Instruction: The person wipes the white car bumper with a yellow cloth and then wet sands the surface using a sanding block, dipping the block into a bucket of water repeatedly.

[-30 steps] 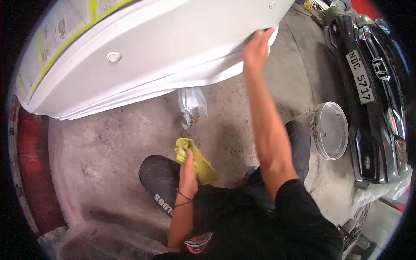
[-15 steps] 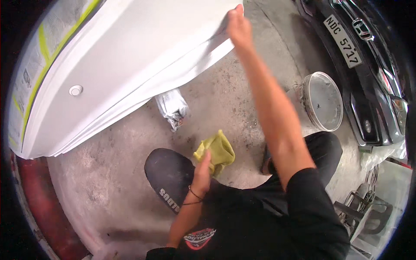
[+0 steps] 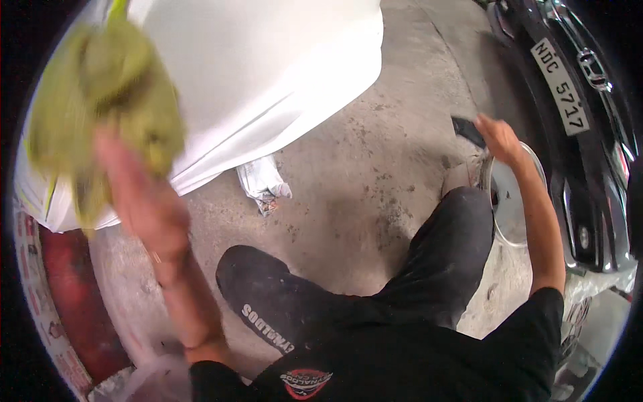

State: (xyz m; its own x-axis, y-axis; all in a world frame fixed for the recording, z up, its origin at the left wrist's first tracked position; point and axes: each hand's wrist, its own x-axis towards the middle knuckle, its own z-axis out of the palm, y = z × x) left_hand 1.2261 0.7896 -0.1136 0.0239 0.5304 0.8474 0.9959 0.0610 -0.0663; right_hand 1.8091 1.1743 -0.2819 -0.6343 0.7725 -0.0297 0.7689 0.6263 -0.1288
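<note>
My left hand (image 3: pixel 147 208), smeared by motion, grips a yellow-green cloth (image 3: pixel 137 80) raised in front of the white car bumper (image 3: pixel 268 53). The cloth is bunched and blurred, and it covers the panel's left part. Over on the right, my right hand (image 3: pixel 501 139) pinches a small dark flat piece (image 3: pixel 467 131) that looks like sandpaper. That hand is above the rim of a bucket (image 3: pixel 461 177) of greyish water, apart from the white panel.
A dark car's front end (image 3: pixel 569 134) with a licence plate stands close on the right. Crumpled whitish wrapping (image 3: pixel 263 182) lies on the concrete floor (image 3: pixel 348 194) under the panel edge. A red surface (image 3: pixel 74 281) curves along the left. My bent knees flank the floor space.
My left hand has lifted the cloth from near my knee up to the left. My right hand has left the panel's far edge and come back to the bucket, the dark piece now showing.
</note>
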